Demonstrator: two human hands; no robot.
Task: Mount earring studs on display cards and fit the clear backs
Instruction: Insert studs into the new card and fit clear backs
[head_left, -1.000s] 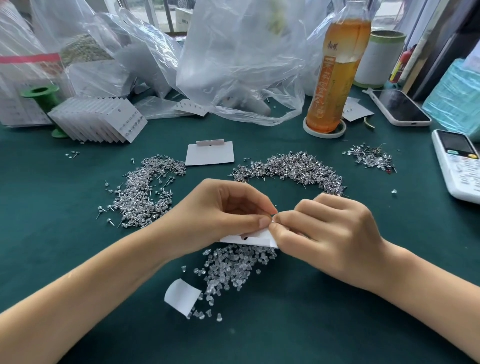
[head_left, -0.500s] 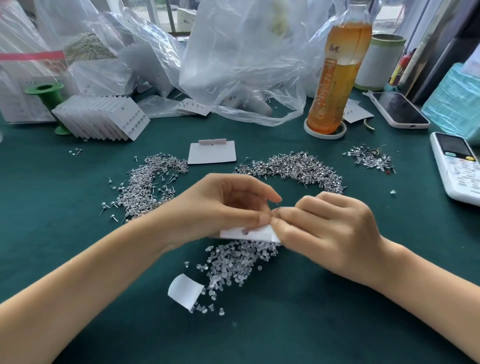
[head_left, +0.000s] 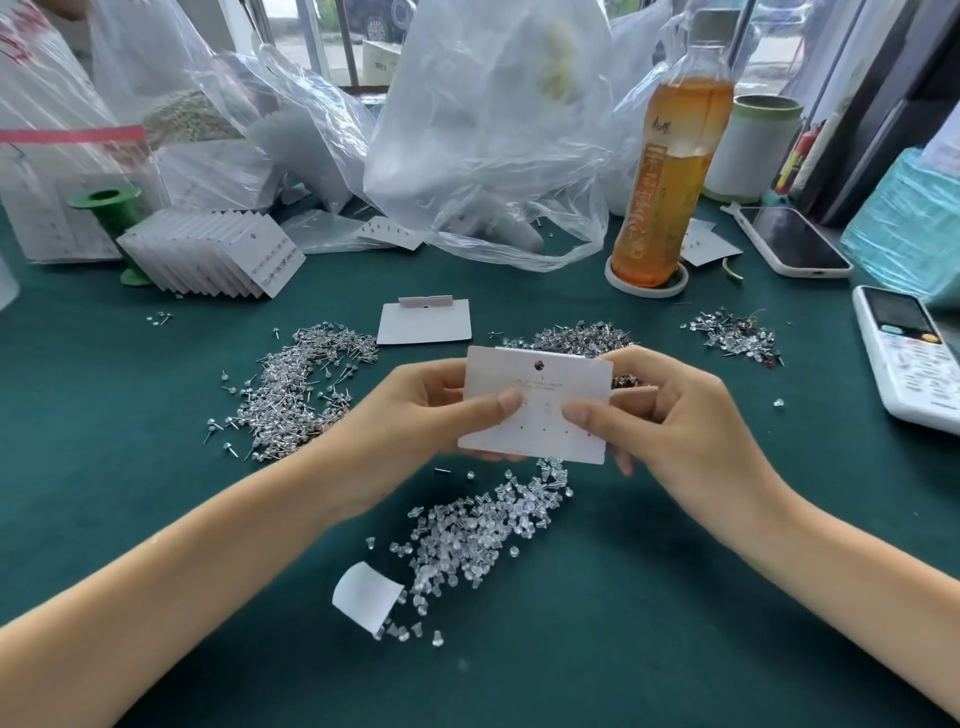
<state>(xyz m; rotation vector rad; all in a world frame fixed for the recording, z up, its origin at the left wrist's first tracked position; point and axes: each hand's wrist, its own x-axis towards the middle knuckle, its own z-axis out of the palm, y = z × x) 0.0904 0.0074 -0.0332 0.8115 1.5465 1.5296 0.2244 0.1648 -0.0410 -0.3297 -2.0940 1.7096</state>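
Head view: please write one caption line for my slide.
Both hands, left hand and right hand, hold a white display card above clear plastic earring backs.

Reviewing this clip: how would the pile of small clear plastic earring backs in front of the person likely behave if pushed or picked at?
The clear plastic earring backs probably scatter rather than move together: they lie as a loose heap with strays already spread around its edges. They look tiny and light, so a sweep would likely send some rolling across the green table cover. Being small and smooth-looking, single ones may be fiddly to pinch.
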